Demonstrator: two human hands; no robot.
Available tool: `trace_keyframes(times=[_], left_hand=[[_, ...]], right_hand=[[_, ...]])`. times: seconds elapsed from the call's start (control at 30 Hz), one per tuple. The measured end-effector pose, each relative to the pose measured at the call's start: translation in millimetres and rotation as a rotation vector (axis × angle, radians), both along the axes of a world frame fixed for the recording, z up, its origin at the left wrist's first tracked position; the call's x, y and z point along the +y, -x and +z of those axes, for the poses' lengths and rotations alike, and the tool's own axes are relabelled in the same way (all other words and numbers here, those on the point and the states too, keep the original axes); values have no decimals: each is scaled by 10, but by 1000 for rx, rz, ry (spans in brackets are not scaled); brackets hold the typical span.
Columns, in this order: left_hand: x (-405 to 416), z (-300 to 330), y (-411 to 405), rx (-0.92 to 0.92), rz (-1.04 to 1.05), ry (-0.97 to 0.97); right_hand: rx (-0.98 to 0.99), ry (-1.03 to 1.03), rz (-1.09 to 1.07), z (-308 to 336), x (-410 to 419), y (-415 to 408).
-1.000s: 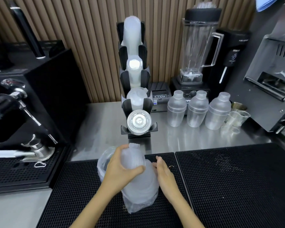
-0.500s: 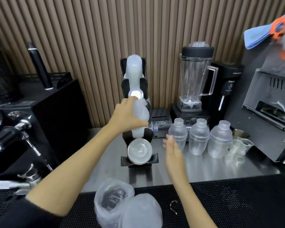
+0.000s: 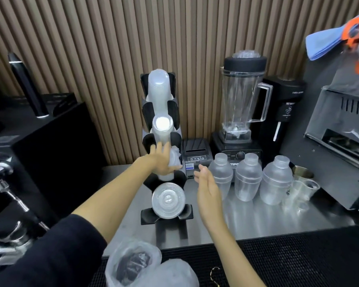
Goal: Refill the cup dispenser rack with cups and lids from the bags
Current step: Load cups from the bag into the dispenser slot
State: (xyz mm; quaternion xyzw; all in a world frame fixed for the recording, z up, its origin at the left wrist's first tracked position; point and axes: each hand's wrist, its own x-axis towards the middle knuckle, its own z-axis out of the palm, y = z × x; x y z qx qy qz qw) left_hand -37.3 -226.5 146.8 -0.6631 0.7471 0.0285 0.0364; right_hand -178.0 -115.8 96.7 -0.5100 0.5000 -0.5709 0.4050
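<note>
The black cup dispenser rack point(image 3: 148, 217) stands at the middle of the steel counter. Its two upper slots hold stacks of clear cups point(image 3: 158, 90), and the bottom slot holds clear lids point(image 3: 168, 200). My left hand point(image 3: 160, 162) grips a stack of cups point(image 3: 173, 160) that sits in the third slot, above the lids. My right hand point(image 3: 207, 183) hovers open just right of the rack and touches nothing. Two plastic bags point(image 3: 133, 264) lie at the near edge, one gaping open.
An espresso machine point(image 3: 13, 183) fills the left side. Behind and right of the rack are a receipt printer point(image 3: 196, 152), a blender point(image 3: 241, 100), three clear shakers point(image 3: 248, 179) and small measuring cups point(image 3: 303, 189). A black bar mat point(image 3: 298, 259) covers the near counter.
My left hand lifted the cup stack out of the bag and up to the rack, and it now sits lower in the third slot. My right hand left the bag and rose beside the rack.
</note>
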Motion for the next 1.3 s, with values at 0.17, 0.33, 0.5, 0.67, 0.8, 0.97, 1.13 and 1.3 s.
trace_keyframes(times=[0.17,0.33,0.5,0.67,0.8,0.97,1.13,1.3], left_hand=[[-61,65,-11,-3,-37,-150],[-138,-86,45,-100,-56,-98],[-147,-106,46,-148,-71,-96],[383,0,41,-44,-122,352],[1460,-169,66,536,-170,552],[2213,-944,107,487,-97,-63],[2269,-1386,188,194,9,-257],[2172,-1624,288,185,60,-288]], right_hand=[[63,58,66,40,-44,-69],[157,136,83,87,-166,-177],[178,90,121,104,-134,-239],[103,42,73,-38,167,101],[138,-86,50,-494,449,338],[238,-309,164,-1011,695,369],[515,-429,325,-1309,788,180],[578,-427,293,-1396,745,93]])
